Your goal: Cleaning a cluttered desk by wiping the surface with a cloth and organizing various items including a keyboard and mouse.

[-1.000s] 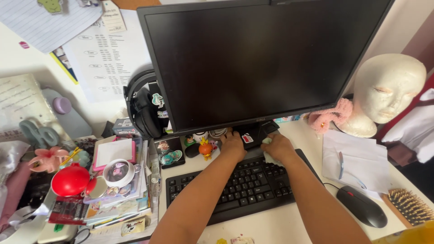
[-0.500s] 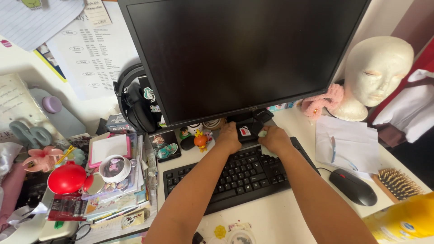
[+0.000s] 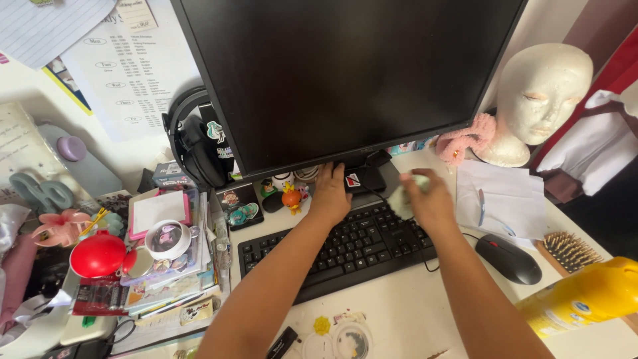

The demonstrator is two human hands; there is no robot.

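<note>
pale green cloth (image 3: 401, 197) is gripped in the right hand (image 3: 430, 199), whose fingers are curled closed round it, just above the far right corner of the black keyboard (image 3: 339, 249) and beside the monitor stand (image 3: 364, 178). the left hand (image 3: 329, 193) is laid palm down on the foot of that stand, fingers loosely spread and nothing seen held, under the lower edge of the black monitor (image 3: 345, 73). a thin dark cable is draped across the right wrist. small toy figures (image 3: 290, 197) are lined up just left of the left hand. a black mouse (image 3: 508, 258) is seen on the white desk (image 3: 405, 312) to the right, near sheets of paper (image 3: 508, 199), a hairbrush (image 3: 566, 251) and a yellow bottle (image 3: 585, 297). a white foam head (image 3: 541, 90) is set at the far right. black headphones (image 3: 193, 143) are hung left of the monitor.
</note>
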